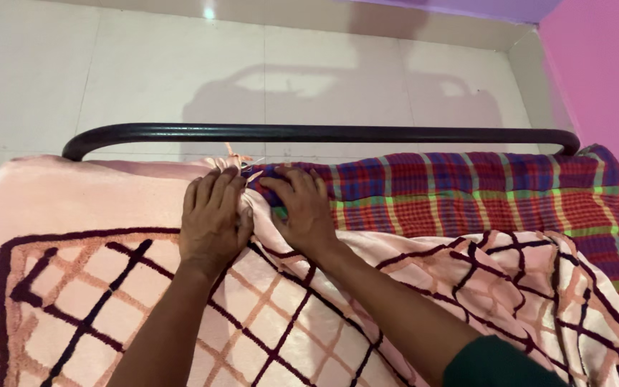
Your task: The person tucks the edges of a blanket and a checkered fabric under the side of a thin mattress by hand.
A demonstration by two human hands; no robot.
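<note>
- While we look down at the bed, our left hand (213, 218) lies palm down on the pink blanket (94, 287), fingers together and pointing toward twelve o'clock, their tips at the blanket's bunched upper edge.
- Our right hand (302, 208) lies just beside it at three o'clock, also palm down, fingers curled a little over the same bunched edge where it meets the plaid cover (467, 190).
- As for the grip, both hands press flat or nearly so; we cannot tell whether either one actually pinches cloth beneath it.
- The pink blanket carries a dark maroon and tan lattice pattern and covers the bed from nine o'clock through six o'clock; its right part is rumpled and folded back toward four o'clock.
- A few pale threads or a tassel (238, 156) stick up at the blanket's edge, at twelve o'clock from our left fingertips.
- The plaid cover, in red, blue and green, lies bare from the hands out to three o'clock.
- A black metal rail (324, 132) runs across the end of the bed at twelve o'clock, close past the hands.
- Beyond the rail lies a pale tiled floor (109, 64), and a pink wall (603, 64) stands at two o'clock.
- A dark green sleeve (496, 362) shows on our right arm at five o'clock.
</note>
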